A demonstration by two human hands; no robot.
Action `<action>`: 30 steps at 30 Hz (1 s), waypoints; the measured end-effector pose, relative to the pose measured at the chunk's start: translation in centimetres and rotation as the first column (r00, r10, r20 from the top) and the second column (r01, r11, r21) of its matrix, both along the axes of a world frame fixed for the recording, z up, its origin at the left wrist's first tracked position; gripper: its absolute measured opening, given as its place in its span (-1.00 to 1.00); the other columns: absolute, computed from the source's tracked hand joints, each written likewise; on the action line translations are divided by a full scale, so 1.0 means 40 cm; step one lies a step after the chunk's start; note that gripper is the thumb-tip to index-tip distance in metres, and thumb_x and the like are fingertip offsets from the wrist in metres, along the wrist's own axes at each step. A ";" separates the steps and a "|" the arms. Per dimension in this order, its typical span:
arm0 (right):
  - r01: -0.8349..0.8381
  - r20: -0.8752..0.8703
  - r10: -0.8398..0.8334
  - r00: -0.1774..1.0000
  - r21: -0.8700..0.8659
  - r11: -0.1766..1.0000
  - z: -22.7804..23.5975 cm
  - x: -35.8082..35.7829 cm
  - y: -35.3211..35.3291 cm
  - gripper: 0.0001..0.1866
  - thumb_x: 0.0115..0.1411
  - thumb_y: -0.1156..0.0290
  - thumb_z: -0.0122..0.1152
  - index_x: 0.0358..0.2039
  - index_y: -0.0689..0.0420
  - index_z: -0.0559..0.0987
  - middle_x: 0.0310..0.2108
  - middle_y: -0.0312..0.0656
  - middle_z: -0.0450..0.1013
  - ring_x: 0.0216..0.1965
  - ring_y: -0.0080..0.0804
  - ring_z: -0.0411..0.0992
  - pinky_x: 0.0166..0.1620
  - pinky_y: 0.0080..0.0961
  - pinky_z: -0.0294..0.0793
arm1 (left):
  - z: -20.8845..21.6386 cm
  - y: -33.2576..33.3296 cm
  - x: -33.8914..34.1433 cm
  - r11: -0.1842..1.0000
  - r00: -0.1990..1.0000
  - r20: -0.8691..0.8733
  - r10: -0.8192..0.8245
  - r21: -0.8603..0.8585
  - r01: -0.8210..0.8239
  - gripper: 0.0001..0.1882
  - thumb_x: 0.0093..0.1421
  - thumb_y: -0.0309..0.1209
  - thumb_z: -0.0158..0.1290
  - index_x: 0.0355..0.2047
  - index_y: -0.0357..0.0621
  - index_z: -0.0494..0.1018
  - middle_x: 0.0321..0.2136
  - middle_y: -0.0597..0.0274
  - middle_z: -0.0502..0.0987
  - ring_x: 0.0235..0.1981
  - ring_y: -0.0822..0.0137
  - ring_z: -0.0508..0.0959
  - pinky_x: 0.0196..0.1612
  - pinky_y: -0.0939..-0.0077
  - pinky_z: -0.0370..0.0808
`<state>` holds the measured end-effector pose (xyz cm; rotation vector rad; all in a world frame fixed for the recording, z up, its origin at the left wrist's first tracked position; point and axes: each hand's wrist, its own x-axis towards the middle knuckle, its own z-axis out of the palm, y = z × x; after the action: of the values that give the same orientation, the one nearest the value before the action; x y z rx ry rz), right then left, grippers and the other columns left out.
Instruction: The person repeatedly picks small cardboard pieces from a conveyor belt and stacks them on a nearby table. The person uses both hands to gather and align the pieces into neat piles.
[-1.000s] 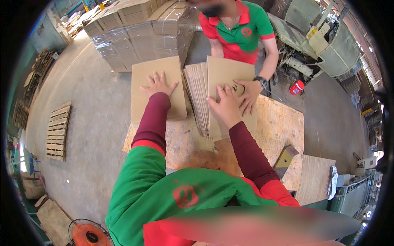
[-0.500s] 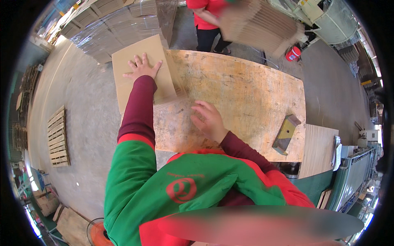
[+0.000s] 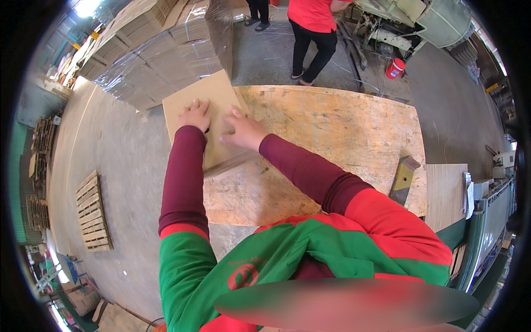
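Note:
A stack of flat brown cardboard sheets (image 3: 213, 91) lies at the left end of a worn wooden tabletop (image 3: 332, 127), its far left corner reaching past the table's edge. My left hand (image 3: 194, 116) rests on the top sheet with its fingers spread. My right hand (image 3: 243, 130) is at the stack's right side, fingers apart, reaching over the top sheet. Neither hand grips anything that shows. At the table's right end lies a yellow and dark block-like tool (image 3: 404, 180), far from both hands.
Film-wrapped cardboard bundles (image 3: 171, 61) stand beyond the table at the left. A person in a red shirt (image 3: 312, 33) stands past the far edge, and another person's legs (image 3: 258, 14) show behind. A red bucket (image 3: 395, 68) and a wooden pallet (image 3: 94, 213) are on the floor.
My right hand has moved from over the bare tabletop left and forward onto the stack. My left hand stays on the top sheet. The person in red has turned, and the carried cardboard is out of view.

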<state>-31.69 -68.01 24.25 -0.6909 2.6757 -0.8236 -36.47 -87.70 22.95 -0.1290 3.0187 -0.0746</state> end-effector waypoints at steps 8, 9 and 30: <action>-0.055 -0.113 0.074 0.991 0.164 0.985 -0.004 -0.002 -0.151 -0.12 0.10 -0.19 0.07 0.33 0.02 0.17 0.35 0.27 -0.12 0.37 0.38 -0.32 0.16 0.59 -0.39 | -0.029 -0.125 -0.005 0.927 0.942 -0.209 -0.263 0.216 0.306 -0.46 0.09 -0.32 0.04 0.15 0.25 0.41 0.14 0.23 0.43 -0.04 0.05 0.48 0.11 0.29 0.39; -0.039 -0.109 0.059 0.992 0.171 0.984 -0.011 0.006 -0.153 -0.11 0.10 -0.21 0.06 0.34 0.01 0.15 0.36 0.28 -0.14 0.37 0.41 -0.35 0.16 0.60 -0.43 | -0.034 -0.142 -0.006 0.911 0.941 -0.209 -0.268 0.263 0.318 -0.47 0.11 -0.33 0.04 0.15 0.20 0.41 0.13 0.21 0.44 -0.04 0.09 0.49 0.11 0.32 0.39; -0.017 -0.083 0.021 0.996 0.051 0.999 -0.001 0.032 -0.115 0.05 -0.05 -0.34 0.15 0.34 0.04 0.17 0.36 0.32 -0.22 0.36 0.45 -0.41 0.13 0.63 -0.37 | -0.604 -0.349 0.123 -0.749 0.543 0.754 0.371 0.588 -0.305 -0.15 0.24 0.24 -0.25 0.33 -0.13 0.07 0.28 -0.01 0.18 0.31 0.07 0.13 0.30 0.08 0.05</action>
<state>-30.41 -72.62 24.21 -0.7535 2.7498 -0.7347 -31.55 -101.67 -1.22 -1.3547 1.0777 2.5087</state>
